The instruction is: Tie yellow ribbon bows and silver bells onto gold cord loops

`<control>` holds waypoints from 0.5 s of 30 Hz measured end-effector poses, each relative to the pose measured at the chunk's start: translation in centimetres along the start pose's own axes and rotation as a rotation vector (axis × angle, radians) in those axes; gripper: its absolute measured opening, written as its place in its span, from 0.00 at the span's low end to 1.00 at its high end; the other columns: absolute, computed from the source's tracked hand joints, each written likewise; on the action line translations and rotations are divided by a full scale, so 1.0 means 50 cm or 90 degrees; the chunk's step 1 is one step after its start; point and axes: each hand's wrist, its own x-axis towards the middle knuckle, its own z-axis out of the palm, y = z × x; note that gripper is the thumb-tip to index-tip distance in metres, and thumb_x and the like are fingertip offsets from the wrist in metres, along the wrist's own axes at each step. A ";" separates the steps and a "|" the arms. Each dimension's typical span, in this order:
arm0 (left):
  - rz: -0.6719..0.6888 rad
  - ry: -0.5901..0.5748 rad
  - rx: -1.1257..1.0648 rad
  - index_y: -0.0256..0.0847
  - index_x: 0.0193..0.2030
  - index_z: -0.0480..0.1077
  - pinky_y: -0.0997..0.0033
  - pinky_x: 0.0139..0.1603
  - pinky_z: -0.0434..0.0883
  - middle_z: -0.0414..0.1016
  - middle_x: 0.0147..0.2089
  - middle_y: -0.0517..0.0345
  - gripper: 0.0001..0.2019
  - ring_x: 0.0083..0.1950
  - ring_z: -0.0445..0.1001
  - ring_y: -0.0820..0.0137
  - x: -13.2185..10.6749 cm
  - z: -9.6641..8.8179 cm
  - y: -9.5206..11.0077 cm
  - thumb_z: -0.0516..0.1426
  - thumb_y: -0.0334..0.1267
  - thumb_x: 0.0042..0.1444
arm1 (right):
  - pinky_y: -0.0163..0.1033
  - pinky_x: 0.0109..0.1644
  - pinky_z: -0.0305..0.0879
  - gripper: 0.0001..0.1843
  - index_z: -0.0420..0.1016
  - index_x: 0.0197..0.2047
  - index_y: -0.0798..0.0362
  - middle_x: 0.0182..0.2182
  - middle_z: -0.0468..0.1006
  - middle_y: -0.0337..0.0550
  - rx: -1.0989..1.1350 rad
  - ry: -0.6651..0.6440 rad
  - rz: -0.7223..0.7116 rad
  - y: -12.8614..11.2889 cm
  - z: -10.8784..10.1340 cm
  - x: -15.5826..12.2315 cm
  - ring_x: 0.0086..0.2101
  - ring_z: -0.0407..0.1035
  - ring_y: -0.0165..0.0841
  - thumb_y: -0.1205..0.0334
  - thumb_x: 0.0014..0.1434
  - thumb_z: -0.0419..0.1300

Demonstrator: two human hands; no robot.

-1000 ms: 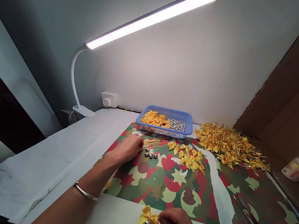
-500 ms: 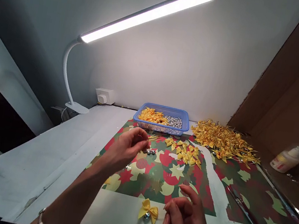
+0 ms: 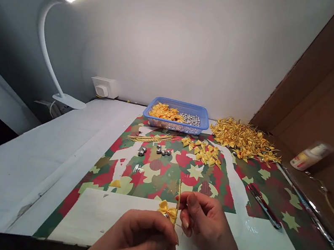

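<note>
Fingers: left hand (image 3: 122,237) pinches a gold cord (image 3: 178,203); the right hand (image 3: 210,222) has its fingers loosely curled beside the cord, and whether they grip it I cannot tell.
Gold cord: roughly upright between the hands, just beside a yellow bow (image 3: 164,206), its lower part showing below the left hand.
Yellow bow: near the front of the table (image 3: 64,146), partly hidden by the left hand, a silver bell (image 3: 166,215) at its middle; any join with the cord is hidden.
Loose cords (image 3: 151,139): a bundle farther back, unused.
Loose bells (image 3: 142,152): small groups before the bundle.
Loose bows (image 3: 208,155): clustered right of the bells, no tails seen.
Blue basket (image 3: 179,102): more bows and many bells, so plenty seems left.
Right-hand heap (image 3: 243,138): bows with gold tails, some bells; apparently the done share.
</note>
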 end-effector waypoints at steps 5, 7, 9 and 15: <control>-0.029 -0.019 -0.002 0.39 0.36 0.83 0.71 0.38 0.71 0.78 0.28 0.59 0.08 0.31 0.73 0.71 -0.008 0.004 -0.029 0.67 0.41 0.58 | 0.31 0.25 0.51 0.22 0.79 0.33 0.56 0.18 0.64 0.32 -0.029 0.006 -0.009 -0.002 0.005 0.000 0.20 0.54 0.22 0.43 0.57 0.69; -0.021 -0.009 0.003 0.40 0.37 0.83 0.70 0.40 0.72 0.80 0.30 0.57 0.09 0.33 0.74 0.69 -0.015 0.004 -0.035 0.66 0.43 0.60 | 0.30 0.24 0.50 0.21 0.78 0.30 0.57 0.17 0.63 0.32 -0.055 0.018 -0.017 0.001 0.008 0.000 0.20 0.54 0.22 0.45 0.58 0.68; 0.007 -0.009 0.034 0.41 0.40 0.84 0.68 0.42 0.72 0.81 0.33 0.55 0.12 0.35 0.75 0.67 -0.020 0.004 -0.036 0.62 0.45 0.63 | 0.30 0.23 0.51 0.19 0.80 0.31 0.57 0.16 0.61 0.31 -0.095 0.041 -0.036 0.009 0.009 -0.001 0.19 0.54 0.22 0.47 0.59 0.67; 0.098 0.068 0.127 0.42 0.36 0.82 0.72 0.39 0.71 0.78 0.31 0.58 0.06 0.34 0.73 0.68 -0.020 0.005 -0.023 0.62 0.36 0.61 | 0.29 0.29 0.67 0.09 0.87 0.42 0.47 0.31 0.81 0.41 -0.260 0.092 -0.192 0.035 0.001 -0.003 0.27 0.72 0.27 0.58 0.62 0.65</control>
